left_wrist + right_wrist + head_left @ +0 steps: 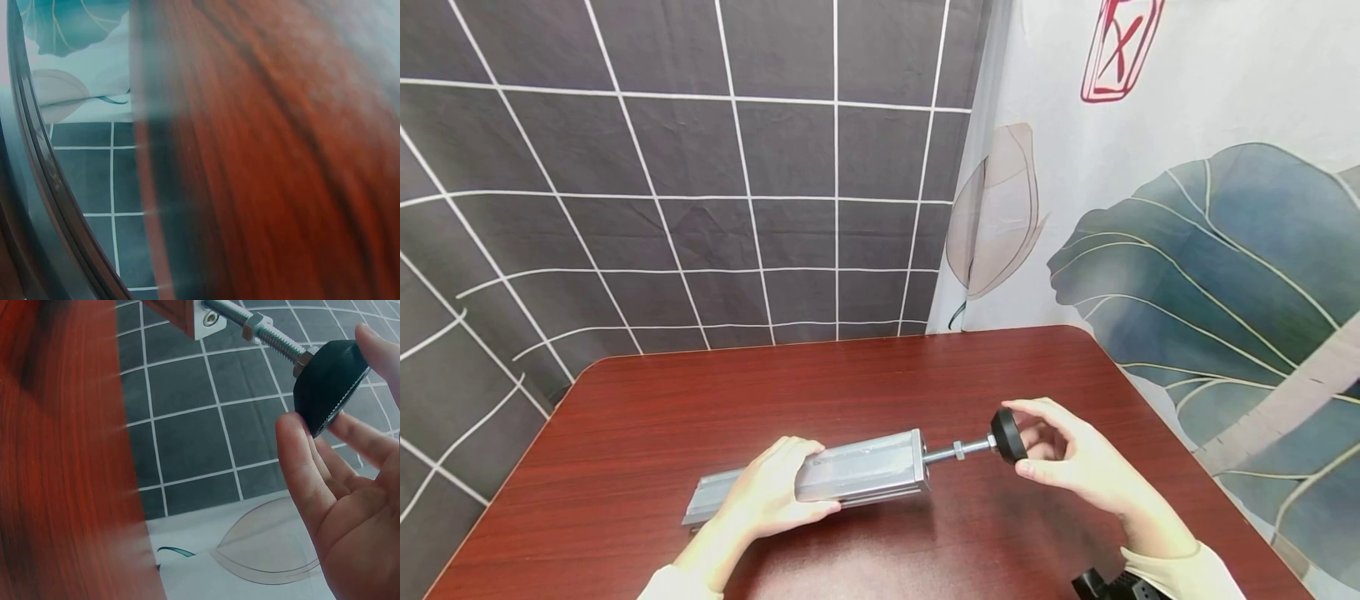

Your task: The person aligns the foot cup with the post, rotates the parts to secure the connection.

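A silver aluminium profile (868,467) lies at a slant low over the red-brown table. My left hand (767,490) grips it from above, fingers over the far side and thumb along the near side. Its long grooved side (53,181) fills the left edge of the left wrist view. From the profile's right end plate (209,322) sticks a threaded rod (942,455) with a hex nut (258,327) partway along. At the rod's outer end is a black round levelling foot (1009,436). My right hand (1071,450) pinches the foot's rim between thumb and fingertips.
The wood-grain table (647,417) has rounded far corners. Behind it hangs a dark grey cloth (790,233) with white grid lines, and to the right a white curtain (1045,75) with leaf prints. A black device (1116,586) sits at my right wrist.
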Available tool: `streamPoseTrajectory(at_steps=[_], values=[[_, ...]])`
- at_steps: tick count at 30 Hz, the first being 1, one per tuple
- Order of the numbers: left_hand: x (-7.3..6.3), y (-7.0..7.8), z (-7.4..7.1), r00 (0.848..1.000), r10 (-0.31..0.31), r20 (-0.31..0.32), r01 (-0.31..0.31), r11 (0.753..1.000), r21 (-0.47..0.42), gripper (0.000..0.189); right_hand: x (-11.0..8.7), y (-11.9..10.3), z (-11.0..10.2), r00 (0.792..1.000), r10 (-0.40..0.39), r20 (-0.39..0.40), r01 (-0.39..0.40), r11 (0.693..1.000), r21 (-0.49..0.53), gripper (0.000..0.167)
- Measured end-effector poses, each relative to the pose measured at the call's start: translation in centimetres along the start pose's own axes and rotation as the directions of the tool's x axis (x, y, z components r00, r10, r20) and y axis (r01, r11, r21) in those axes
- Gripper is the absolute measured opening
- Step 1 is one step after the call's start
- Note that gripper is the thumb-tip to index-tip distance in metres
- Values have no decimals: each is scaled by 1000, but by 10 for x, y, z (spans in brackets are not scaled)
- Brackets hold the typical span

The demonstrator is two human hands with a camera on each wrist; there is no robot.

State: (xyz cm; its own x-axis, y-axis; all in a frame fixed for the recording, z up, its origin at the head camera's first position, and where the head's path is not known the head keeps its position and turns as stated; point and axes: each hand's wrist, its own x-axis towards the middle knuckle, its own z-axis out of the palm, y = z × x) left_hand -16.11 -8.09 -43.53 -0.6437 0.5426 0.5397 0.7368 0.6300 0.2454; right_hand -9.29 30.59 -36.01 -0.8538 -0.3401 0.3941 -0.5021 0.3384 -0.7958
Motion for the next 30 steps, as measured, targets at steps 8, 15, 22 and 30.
streamPoseTrajectory(at_steps=[8, 15, 22, 30], values=[[1, 0, 0, 1000, 6, -2, -6, 1000, 4, 61, 0, -1, 1, 1000, 21, -1, -21, 1000, 8, 58], [1, 2, -1, 1000, 1, 11, -1, 1000, 0, 61, 1, 0, 2, 1000, 1, 11, -2, 999, 34, 60], [1, 2, -1, 1000, 2, 12, -2, 1000, 0, 61, 2, 1, 2, 1000, -16, 8, 16, 999, 40, 57], [1, 2, -2, 1000, 10, 12, -10, 1000, 0, 60, 4, 2, 3, 1000, -12, 4, 12, 997, 74, 53]])
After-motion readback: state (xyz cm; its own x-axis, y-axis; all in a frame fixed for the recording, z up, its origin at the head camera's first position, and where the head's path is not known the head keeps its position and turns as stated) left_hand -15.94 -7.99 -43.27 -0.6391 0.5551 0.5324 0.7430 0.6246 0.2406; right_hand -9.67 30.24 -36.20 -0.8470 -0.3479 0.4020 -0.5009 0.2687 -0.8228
